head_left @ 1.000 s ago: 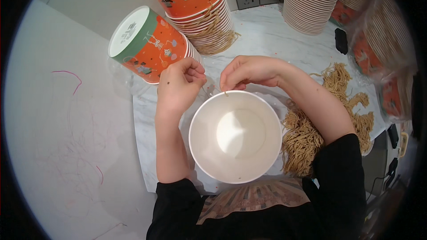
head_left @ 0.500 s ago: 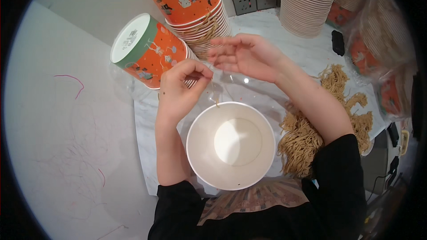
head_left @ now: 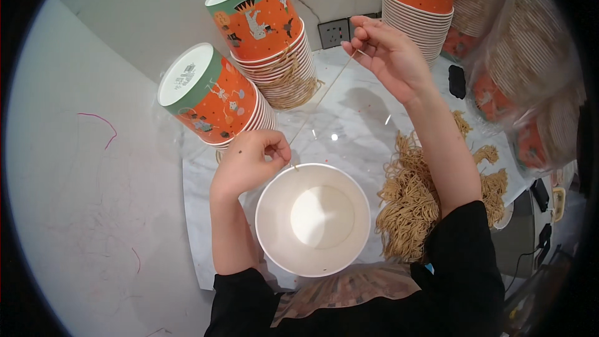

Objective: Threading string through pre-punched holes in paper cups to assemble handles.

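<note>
A thin tan string (head_left: 324, 95) runs taut on a slant between my two hands. My left hand (head_left: 248, 159) pinches its lower part beside the rim of a white paper bucket (head_left: 272, 212). A short tan end shows at that rim, below my fingertips. Farther up and to the right, my right hand (head_left: 396, 62) has its fingers curled in on the string's upper part. The bucket stands mouth up in front of me, with only a small dark speck visible inside. Under and beside my right forearm lies a tangled pile of tan strings (head_left: 409, 206).
Upside-down stacks of orange and green paper buckets, a left stack (head_left: 212, 103) and a middle stack (head_left: 262, 28), lean at the back; tan strings drape the middle one. Another stack (head_left: 417, 22), a black object (head_left: 457, 81) and plastic-wrapped buckets (head_left: 518, 56) are at right.
My right hand has moved up and right, away from my left, and its fingers have curled in. The string is now stretched between them. The whole view has shifted slightly.
</note>
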Available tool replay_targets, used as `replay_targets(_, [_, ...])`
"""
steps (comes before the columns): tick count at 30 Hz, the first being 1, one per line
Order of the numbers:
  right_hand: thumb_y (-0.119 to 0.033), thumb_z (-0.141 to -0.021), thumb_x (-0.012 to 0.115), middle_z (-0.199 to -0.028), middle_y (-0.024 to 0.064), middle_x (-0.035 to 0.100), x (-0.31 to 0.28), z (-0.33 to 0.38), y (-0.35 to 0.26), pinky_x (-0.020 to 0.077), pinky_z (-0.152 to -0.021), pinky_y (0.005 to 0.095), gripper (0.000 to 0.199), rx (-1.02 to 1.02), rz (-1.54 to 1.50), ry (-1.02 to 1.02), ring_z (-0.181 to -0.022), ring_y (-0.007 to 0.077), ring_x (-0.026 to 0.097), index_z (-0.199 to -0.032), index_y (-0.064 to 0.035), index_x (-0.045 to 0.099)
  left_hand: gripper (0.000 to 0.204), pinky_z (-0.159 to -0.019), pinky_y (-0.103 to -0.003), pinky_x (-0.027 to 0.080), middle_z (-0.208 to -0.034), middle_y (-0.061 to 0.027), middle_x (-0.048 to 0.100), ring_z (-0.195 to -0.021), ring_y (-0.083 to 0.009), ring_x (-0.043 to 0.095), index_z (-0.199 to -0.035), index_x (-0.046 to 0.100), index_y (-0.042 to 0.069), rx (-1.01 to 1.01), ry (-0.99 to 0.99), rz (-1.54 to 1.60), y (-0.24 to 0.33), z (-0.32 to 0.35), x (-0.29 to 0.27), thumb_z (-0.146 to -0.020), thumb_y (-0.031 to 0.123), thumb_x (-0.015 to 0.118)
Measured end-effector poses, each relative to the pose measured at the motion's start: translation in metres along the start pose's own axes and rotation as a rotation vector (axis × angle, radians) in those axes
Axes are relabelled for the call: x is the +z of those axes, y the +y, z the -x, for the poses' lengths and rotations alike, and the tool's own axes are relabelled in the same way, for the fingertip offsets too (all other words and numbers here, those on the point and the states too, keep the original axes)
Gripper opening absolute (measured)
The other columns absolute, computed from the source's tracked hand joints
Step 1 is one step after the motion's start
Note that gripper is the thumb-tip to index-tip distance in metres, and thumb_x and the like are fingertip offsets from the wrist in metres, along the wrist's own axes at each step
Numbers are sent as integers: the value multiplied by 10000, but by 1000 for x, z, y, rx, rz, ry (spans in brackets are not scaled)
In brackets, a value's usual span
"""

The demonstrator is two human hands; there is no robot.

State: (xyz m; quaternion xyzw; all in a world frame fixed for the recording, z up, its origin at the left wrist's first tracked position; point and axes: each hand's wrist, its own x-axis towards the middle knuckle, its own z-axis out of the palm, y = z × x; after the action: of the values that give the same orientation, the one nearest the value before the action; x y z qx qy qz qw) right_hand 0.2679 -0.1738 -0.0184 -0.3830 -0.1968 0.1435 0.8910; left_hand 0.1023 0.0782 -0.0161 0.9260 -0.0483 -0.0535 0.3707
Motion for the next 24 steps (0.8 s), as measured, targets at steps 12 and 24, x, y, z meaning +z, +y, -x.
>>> replay_targets(12, [-123, -1008, 596, -936, 34, 658, 17, 10, -15, 547, -889, 293, 279, -67, 141, 71, -888, 140, 645, -1238, 32, 619, 72, -692, -263, 534, -764, -52, 695, -724, -111, 670, -844, 692, -17, -23, -182, -150, -10, 2, -3, -805, 42, 704])
replay_targets(24, [-16, -934, 552, -732, 12, 593, 67, 57, 22, 432, -588, 253, 208, -130, 776, -359, -670, 69, 541, -1141, -19, 551, 315, -633, -190, 494, -999, -67, 731, -681, -31, 609, -1153, 705, -22, 235, 410, 502, 28, 9, 13, -851, 18, 786])
